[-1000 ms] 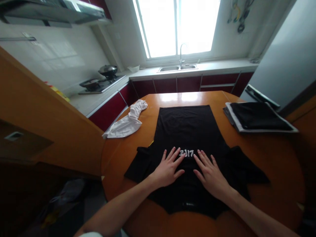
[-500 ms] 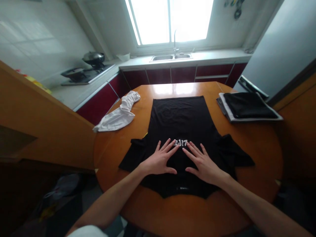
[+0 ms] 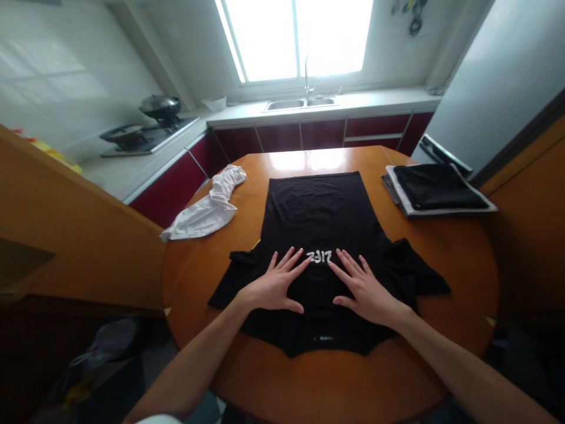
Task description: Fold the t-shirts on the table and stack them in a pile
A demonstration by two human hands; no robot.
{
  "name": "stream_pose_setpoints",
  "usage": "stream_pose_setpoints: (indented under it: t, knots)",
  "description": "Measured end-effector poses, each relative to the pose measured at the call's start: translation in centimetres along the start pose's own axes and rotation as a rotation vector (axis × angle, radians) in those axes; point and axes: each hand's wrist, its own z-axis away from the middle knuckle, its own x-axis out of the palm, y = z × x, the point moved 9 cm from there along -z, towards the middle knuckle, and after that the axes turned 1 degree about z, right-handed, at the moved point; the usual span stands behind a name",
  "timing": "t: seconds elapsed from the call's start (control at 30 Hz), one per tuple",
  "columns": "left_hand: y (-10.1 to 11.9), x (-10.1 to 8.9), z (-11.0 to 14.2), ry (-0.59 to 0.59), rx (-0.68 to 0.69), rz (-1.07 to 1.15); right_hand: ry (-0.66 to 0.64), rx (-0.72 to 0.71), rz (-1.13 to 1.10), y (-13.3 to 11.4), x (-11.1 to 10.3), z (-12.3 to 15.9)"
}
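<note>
A black T-shirt [image 3: 322,212] with small white lettering lies spread flat on a round wooden table [image 3: 459,259], collar toward me and sleeves out to both sides. My left hand [image 3: 273,282] rests flat on the shirt's chest, fingers spread, just left of the lettering. My right hand [image 3: 362,285] lies flat on the chest too, fingers apart, just right of the lettering. Neither hand holds anything.
A crumpled white garment [image 3: 207,206] lies at the table's left edge. A stack of folded dark clothes [image 3: 435,187] sits at the table's right. Behind are a kitchen counter with a sink [image 3: 300,103], a stove with a wok [image 3: 156,109], and a wooden partition [image 3: 75,224] at left.
Both hands have slid slightly apart on the shirt, uncovering more of the white lettering. The camera view has tilted down a little.
</note>
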Motion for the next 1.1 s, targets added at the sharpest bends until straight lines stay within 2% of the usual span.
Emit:
stream_pose_setpoints:
  t: [0.33,0.53,0.7,0.87,0.97,1.1]
  knots:
    - [0.0,0.3,0.0,-0.036,0.005,-0.003,0.057,0.032,0.071,0.3,0.7,0.2]
    - [-0.1,0.4,0.1,-0.041,0.008,-0.004,0.114,0.023,0.047,0.0,-0.3,0.4]
    - [0.0,0.2,0.1,-0.051,-0.009,-0.012,0.244,0.152,-0.022,1.6,-1.0,0.4]
    - [0.0,0.2,0.1,-0.044,0.001,-0.011,0.253,0.218,-0.056,2.7,-0.5,0.2]
    - [-0.2,0.4,0.1,-0.040,0.013,-0.019,0.394,0.251,-0.186,3.9,-3.4,0.7]
    - [-0.5,0.5,0.0,-0.029,0.018,-0.040,0.638,0.325,-0.255,6.2,-8.4,3.4]
